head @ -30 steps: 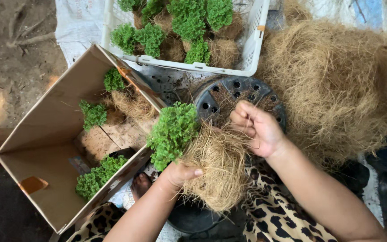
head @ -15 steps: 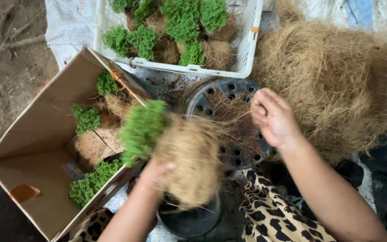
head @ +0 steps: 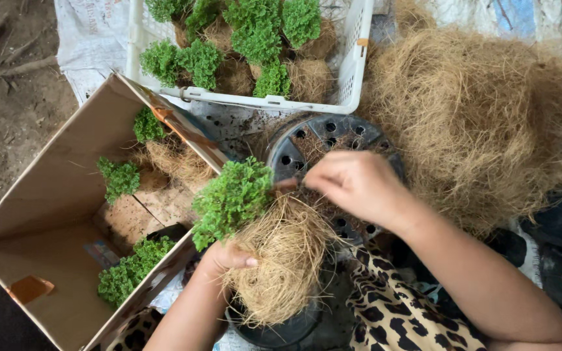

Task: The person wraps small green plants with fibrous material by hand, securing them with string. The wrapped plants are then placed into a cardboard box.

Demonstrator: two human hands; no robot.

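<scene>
Room is tight in the middle — the left hand (head: 226, 257) with its fibre-wrapped plant (head: 265, 240) and the right hand (head: 358, 185) crowd over the round black perforated tray (head: 346, 133), leaving only its far rim bare. To the right the big heap of coconut fibre (head: 489, 123) blocks the way, and the white basket (head: 352, 71) packed with green plants walls off the top. The open way lies left — the cardboard box (head: 40, 195) has bare floor between its few plants (head: 120, 177).

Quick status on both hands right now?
Left hand: closed on the green leafy plant with its brown fibre-wrapped root ball.
Right hand: fingers curled at the ball's top; grip cannot be told.
</scene>
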